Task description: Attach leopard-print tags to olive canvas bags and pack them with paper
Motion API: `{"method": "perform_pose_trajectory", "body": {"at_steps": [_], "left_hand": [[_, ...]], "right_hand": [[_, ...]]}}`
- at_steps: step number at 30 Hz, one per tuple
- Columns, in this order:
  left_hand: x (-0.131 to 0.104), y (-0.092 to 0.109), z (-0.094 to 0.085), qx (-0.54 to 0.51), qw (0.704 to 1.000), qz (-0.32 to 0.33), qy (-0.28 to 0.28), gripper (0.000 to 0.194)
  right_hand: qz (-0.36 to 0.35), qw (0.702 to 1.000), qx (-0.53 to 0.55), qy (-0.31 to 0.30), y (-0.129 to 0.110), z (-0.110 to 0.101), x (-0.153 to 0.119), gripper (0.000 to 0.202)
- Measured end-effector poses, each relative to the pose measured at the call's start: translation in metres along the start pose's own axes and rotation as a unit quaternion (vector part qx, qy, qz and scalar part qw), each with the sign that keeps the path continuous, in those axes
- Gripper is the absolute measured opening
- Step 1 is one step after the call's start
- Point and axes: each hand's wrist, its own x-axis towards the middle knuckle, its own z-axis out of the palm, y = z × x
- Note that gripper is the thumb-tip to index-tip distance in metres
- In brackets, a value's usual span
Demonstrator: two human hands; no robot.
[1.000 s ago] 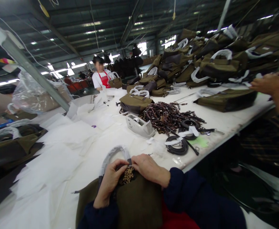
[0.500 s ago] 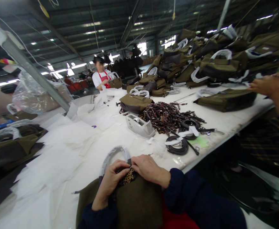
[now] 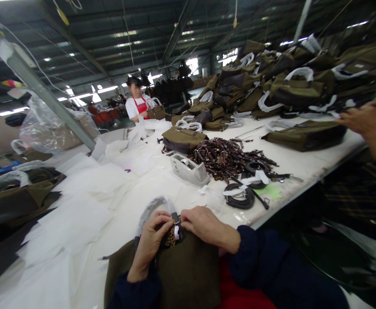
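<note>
An olive handbag (image 3: 189,270) stands upright against me at the table's near edge, its handle (image 3: 154,205) wrapped in pale plastic. My left hand (image 3: 152,238) pinches at the handle's base, thumb and forefinger together on a leopard-print piece (image 3: 171,238) with a small metal ring above it. A bit of white (image 3: 176,232) shows beside that piece. Close by on the right, my right hand (image 3: 204,225) has its fingers bent and pressed together at the bag's top edge. What its fingertips hold is too small to make out.
Beyond the bag are a grey tape dispenser (image 3: 189,170), a heap of brown patterned straps (image 3: 220,156) and coiled black straps (image 3: 239,196). White paper sheets (image 3: 75,210) spread at left. Many olive bags (image 3: 294,88) pile up behind. A co-worker's hands (image 3: 368,120) are at right.
My right hand has moved slightly right, apart from my left fingertips. The handle's dark base, the metal ring and the bit of white now show between the hands.
</note>
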Motion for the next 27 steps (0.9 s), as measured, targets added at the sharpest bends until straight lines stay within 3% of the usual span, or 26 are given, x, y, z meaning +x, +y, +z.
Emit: {"method": "perform_pose_trajectory", "body": {"at_steps": [5,8,14,19,24,27], "left_hand": [[-0.002,0.006,-0.001,0.005,1.0,0.0,0.023,0.013],[-0.002,0.005,-0.002,0.002,1.0,0.005,0.031,0.014],[-0.005,-0.003,-0.003,-0.045,0.998,-0.002,0.046,0.012],[-0.01,0.0,-0.007,-0.13,0.99,-0.018,0.057,0.013],[-0.008,-0.002,-0.007,-0.139,0.986,-0.029,0.09,0.017],[-0.004,-0.006,-0.004,-0.092,0.992,-0.073,0.054,0.018]], "right_hand": [[-0.005,0.999,-0.015,0.041,0.005,-0.028,-0.026,0.01],[-0.014,0.997,0.028,0.073,0.0,-0.033,-0.031,0.009],[-0.043,0.976,0.195,0.083,-0.012,-0.005,-0.006,0.021],[-0.069,0.954,0.285,0.07,-0.007,0.021,0.008,0.014],[-0.046,0.91,0.412,0.018,0.001,0.028,0.011,0.015],[-0.035,0.894,0.447,0.015,0.005,0.028,0.011,0.017]]}}
